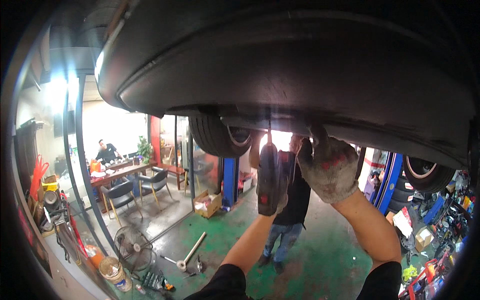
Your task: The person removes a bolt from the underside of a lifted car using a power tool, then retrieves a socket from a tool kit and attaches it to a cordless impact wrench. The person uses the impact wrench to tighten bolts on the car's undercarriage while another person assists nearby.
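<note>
Overhead hangs the dark bumper (280, 65) of a raised car, its lower edge crossing the view. My left hand (283, 199), gloved, is closed around a dark power driver (268, 175), held upright. The driver's thin bit points up at the bumper's underside; its tip is hard to make out there. To the right, my right hand (332, 167) wears a dirty pale work glove with red marks. Its thumb and a raised finger are apart, and the finger reaches the bumper's lower edge. The other fingertips are partly hidden.
Behind my hands stands a person in jeans (283, 240). Car wheels (220, 137) hang beyond the bumper, between blue lift posts (230, 182). A fan (134, 247), a bucket (115, 272) and a long-handled tool (192, 252) are at floor left. Piled parts (445, 225) line the right.
</note>
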The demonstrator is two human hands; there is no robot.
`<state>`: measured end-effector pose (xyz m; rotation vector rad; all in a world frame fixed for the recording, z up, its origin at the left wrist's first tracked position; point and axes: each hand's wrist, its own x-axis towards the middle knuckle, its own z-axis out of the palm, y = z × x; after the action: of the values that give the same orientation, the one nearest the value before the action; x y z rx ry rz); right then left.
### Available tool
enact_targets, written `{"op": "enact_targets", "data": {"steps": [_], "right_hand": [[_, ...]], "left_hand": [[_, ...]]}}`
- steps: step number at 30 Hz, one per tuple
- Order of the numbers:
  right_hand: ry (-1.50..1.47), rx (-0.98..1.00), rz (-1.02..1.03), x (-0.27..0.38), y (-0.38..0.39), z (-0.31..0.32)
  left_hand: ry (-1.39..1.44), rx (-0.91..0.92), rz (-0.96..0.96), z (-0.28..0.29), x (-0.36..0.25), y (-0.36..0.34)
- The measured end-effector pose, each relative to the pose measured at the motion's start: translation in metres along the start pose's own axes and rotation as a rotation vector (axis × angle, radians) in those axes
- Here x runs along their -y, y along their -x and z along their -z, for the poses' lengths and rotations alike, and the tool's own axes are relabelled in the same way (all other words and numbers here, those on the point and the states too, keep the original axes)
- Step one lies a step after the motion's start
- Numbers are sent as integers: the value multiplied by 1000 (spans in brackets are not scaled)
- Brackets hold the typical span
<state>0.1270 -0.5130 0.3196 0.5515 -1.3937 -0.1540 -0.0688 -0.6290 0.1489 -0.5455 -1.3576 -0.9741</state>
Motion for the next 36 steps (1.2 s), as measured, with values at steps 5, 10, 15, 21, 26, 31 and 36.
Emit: {"op": "enact_targets", "data": {"steps": [5,10,15,21,26,31,36], "right_hand": [[-107,-171,48,-4,-13,-5],[-290,-124,-93,1,-5,-8],[-627,345,-264,19,-3,-18],[-1142,563,-587,30,-24,-38],[-1223,614,-613,26,-22,-38],[-1129,540,-558,27,-18,-47],[-1269,574,-683,26,-24,-50]], "left_hand": [[531,13,196,-8,-11,9],[858,31,288,-19,-30,15],[1298,175,354,-16,-42,9],[1587,274,322,-21,-56,3],[1244,46,405,-48,-68,12],[1083,-22,357,-55,-64,17],[963,-54,328,-53,-61,19]]}}
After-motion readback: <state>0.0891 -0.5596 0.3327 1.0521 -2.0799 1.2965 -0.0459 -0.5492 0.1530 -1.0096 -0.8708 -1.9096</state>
